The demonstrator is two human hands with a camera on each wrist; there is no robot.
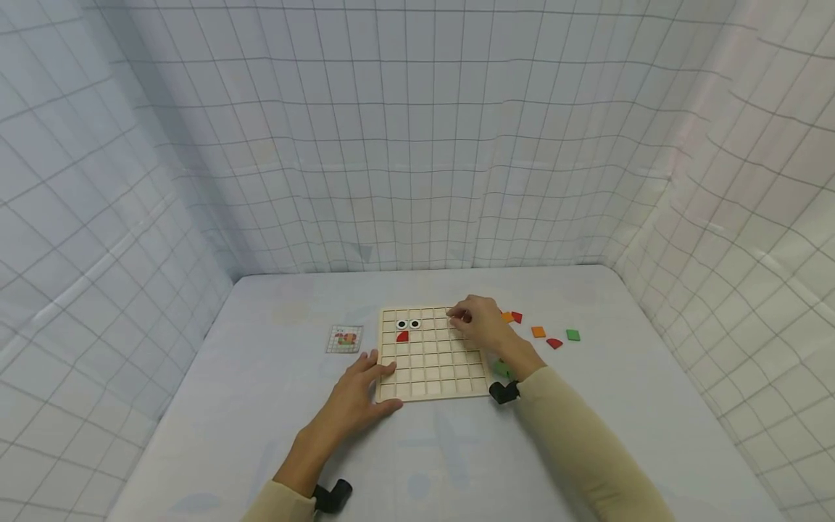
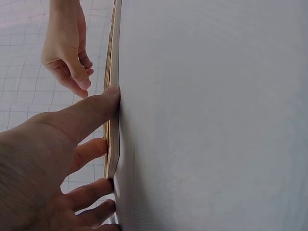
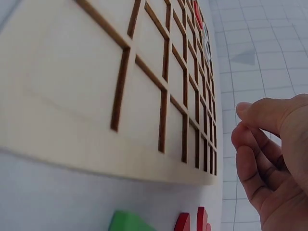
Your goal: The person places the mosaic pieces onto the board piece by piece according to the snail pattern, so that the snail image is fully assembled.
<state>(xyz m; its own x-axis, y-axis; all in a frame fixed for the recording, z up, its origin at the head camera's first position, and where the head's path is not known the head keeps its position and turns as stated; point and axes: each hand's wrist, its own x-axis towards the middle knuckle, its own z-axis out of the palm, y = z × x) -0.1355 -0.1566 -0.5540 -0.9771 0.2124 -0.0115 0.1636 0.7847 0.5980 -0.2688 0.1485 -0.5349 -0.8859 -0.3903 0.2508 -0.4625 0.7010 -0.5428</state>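
White grid-lined curtain [image 1: 404, 145] on the back and both sides, pale table [image 1: 274, 435] underneath. Setup as I see it: gridded wooden board [image 1: 433, 373] flat in the middle, square to me, probably so every cell is reachable without leaning.

Left hand [image 1: 355, 395]: fingers spread, not clenched. Thumb against the near edge, forefinger over the left edge, remaining fingertips down by the board's corner. Reads as bracing, so the board doesn't skate. No loose piece visible in it.

Right hand [image 1: 483, 325]: above the board's far right part, fingers curled, thumb tip right by the forefinger tip. Right wrist view shows no piece in the pinch, but a thin one could hide there. Can't tell.

On the board: left eye tile [image 1: 401, 324] and right eye tile [image 1: 415, 324] side by side in adjacent cells, red rounded piece [image 1: 402, 336] in the cell just below the left one. Upper left area only.

Picture card [image 1: 344, 339] lies left of the board, apart from it, clear of both hands; my guess, parked there for easy viewing.

Loose stock sits right of the board, likely for the right hand's convenience: orange square [image 1: 538, 332], red wedge [image 1: 554, 343], green square [image 1: 573, 335], plus more orange and red by the far right edge. Green block [image 1: 501, 368] is partly hidden under my right wrist.
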